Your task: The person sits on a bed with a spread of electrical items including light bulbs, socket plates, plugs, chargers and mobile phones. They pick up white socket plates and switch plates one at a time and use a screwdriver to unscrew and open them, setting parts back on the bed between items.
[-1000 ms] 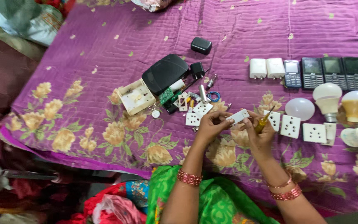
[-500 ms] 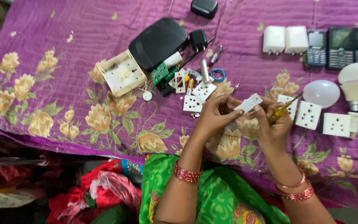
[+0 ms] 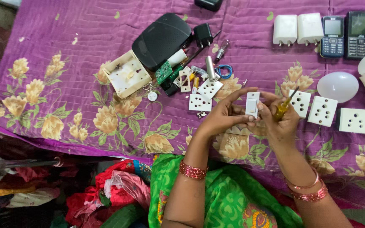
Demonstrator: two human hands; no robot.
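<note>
**Switch module being held for screwdriver work**

Left of the white switch module (image 3: 252, 104), an open white switch box (image 3: 126, 78) is lying on the purple floral cloth (image 3: 64, 50). The module is being gripped by the left hand (image 3: 224, 118). Just right of it, a yellow-handled screwdriver (image 3: 284, 106) is being clasped in the right hand (image 3: 280, 124). Judged next: the tip needs aligning with a screw on the module.

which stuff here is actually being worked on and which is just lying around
In hand:
- white switch module, pinched by the left hand
- yellow-handled screwdriver, in the grip of the right hand

Lying about:
- white socket plates
- black router
- open white box
- mobile phones
- white bulb
- white chargers
</note>
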